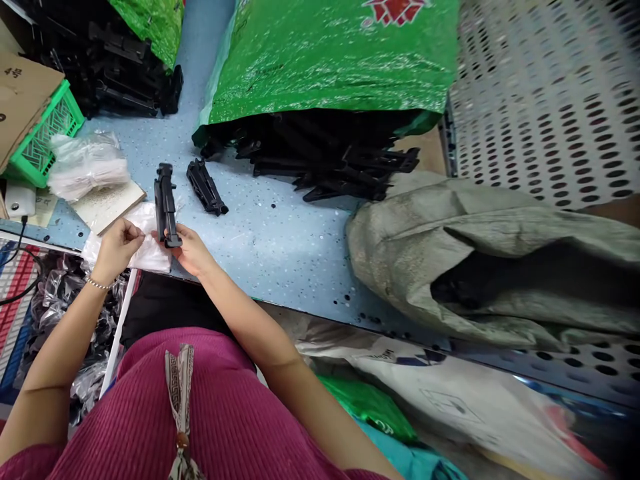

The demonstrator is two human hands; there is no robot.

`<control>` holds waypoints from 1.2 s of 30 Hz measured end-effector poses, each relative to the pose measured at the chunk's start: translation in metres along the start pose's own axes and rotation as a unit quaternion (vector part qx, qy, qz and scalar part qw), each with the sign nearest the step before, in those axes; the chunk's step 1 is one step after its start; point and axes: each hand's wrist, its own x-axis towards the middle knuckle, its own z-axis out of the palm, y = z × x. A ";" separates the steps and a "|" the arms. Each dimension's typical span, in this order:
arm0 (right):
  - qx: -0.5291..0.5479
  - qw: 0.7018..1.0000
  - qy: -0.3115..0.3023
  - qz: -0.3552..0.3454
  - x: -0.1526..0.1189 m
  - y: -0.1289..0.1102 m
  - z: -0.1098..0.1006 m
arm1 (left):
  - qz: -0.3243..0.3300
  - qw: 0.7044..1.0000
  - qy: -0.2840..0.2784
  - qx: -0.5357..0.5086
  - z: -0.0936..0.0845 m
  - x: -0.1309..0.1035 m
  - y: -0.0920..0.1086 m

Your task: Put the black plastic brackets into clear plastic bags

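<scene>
The right grip [189, 249] holds a bare black part [164, 200], I can't tell about the left grip [120, 245], wrapped parts [55, 300] below it look done, and loose parts [340, 163] wait beyond.

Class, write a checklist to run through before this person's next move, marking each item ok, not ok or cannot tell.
1. Black part in hand: ok, the right hand holds it.
2. Left hand gripping plastic: cannot tell, the pinch is too small to make out.
3. Pale plastic near the hands: ok, it lies at the table edge.
4. Second black part resting on the blue table: ok.
5. Green sack closed: not ok, black parts stick out of its mouth.
</scene>
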 end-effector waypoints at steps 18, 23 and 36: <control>0.114 0.954 -0.142 0.239 -0.073 0.022 -0.025 | 0.097 0.978 -0.091 0.159 -0.030 0.004 -0.022; 0.113 0.945 -0.202 0.229 -0.079 0.033 -0.028 | 0.118 0.975 -0.088 0.167 -0.032 0.000 -0.032; 0.213 0.949 -0.010 0.233 -0.084 0.033 -0.020 | 0.354 0.887 -0.207 0.211 0.005 -0.081 0.029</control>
